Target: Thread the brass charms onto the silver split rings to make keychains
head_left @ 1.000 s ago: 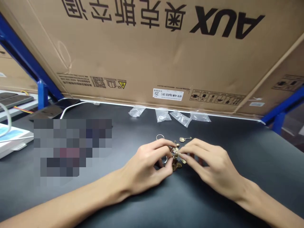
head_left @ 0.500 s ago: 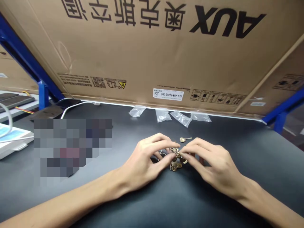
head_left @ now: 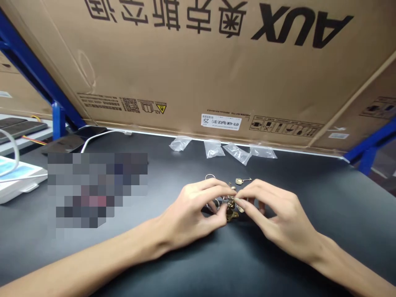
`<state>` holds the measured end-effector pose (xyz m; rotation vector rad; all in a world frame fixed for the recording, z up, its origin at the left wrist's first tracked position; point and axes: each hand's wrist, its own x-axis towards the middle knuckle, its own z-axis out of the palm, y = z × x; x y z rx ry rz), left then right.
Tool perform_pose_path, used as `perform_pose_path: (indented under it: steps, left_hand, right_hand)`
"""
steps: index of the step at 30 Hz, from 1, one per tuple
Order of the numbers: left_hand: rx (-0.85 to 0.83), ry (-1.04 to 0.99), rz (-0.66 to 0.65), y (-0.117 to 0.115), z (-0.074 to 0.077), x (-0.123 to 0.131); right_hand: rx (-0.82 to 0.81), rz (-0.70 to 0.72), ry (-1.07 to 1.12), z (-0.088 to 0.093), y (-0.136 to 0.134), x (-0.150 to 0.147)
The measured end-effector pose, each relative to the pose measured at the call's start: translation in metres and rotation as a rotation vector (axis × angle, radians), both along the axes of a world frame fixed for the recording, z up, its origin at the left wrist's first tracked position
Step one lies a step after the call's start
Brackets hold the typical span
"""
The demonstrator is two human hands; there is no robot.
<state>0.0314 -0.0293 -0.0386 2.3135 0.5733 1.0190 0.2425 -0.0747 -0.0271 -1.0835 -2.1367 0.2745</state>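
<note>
A small gold-coloured metal keychain figure (head_left: 230, 211) stands or is propped on the dark tabletop between my hands. My left hand (head_left: 198, 208) closes thumb and fingers around its left side. From the right, my right hand (head_left: 276, 210) pinches at its upper part, thumb and forefinger together; the exact piece in that pinch is too small to make out. Silver split rings show behind my left hand, one ring (head_left: 210, 175) just above its knuckles. A loose gold charm with a thin hooked stem (head_left: 239, 181) lies just beyond the fingertips.
Several clear plastic bags (head_left: 214, 149) lie along the table's back edge. Behind them rises a large cardboard box (head_left: 185, 74), framed by blue metal posts (head_left: 57, 119). A white cable (head_left: 93, 138), a white box (head_left: 18, 181) and a pixelated patch (head_left: 99, 185) are at left.
My left thumb has moved down and away from the forefinger, and the figure has turned between my fingers. A ring now shows above my left hand. The view has shifted slightly.
</note>
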Motion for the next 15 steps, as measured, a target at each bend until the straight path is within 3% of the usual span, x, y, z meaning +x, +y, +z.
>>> perform_pose_path:
  steps: [7,12,15]
  left_hand:
    - [0.067,-0.032,0.067,0.002,0.002,0.000]
    - [0.074,-0.026,0.104,0.004,0.000,-0.002]
    - [0.073,-0.003,0.107,0.004,-0.001,-0.003]
  right_hand:
    - [0.059,-0.170,-0.039,0.007,0.004,0.008]
    - [-0.016,-0.278,-0.255,0.011,0.014,0.028]
    - [0.013,-0.239,-0.386,0.011,0.016,0.038]
